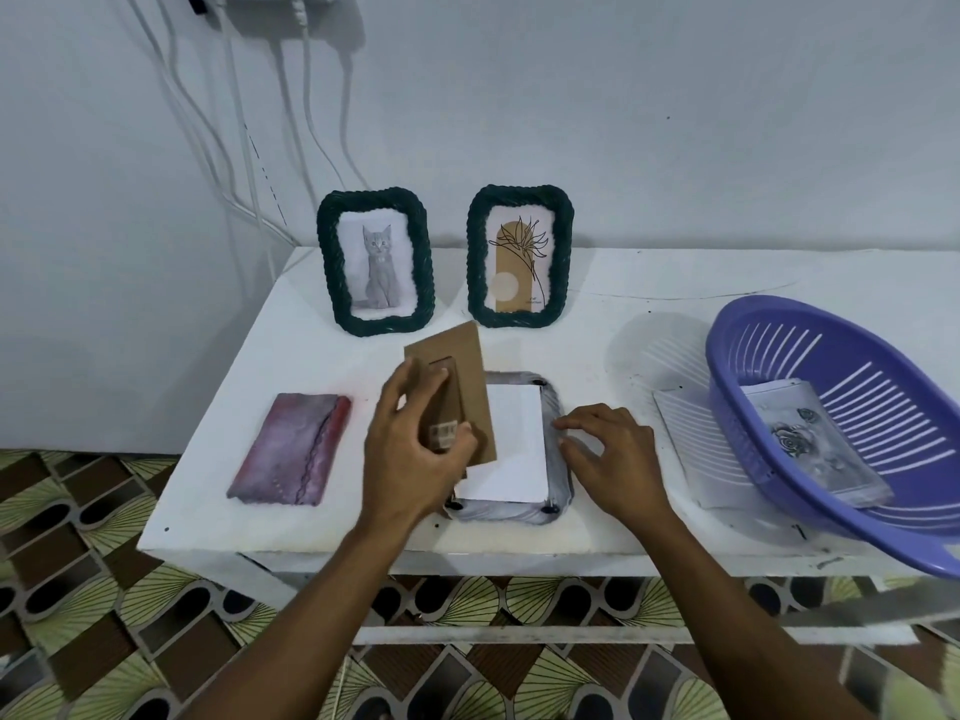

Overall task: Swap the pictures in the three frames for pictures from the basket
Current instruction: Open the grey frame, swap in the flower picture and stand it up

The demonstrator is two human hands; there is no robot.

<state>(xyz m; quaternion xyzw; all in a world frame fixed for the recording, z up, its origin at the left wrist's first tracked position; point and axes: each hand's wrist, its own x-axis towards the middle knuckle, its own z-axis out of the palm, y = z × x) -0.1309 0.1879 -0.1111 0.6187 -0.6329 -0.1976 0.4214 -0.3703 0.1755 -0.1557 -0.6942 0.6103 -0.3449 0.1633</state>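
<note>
Risk: left hand (415, 449) pinches brown backing board (451, 387) tilted over face-down frame (511, 449), right hand (605, 452) open-fingered on its rim (basket (779, 324) pictures well apart); white sheet (511, 444) lies loose, could shift.

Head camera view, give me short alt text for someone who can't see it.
A left hand lifts a brown backing board off a face-down frame on a white table, the right hand steadying it. Two frames stand behind; a purple basket holds pictures.
</note>
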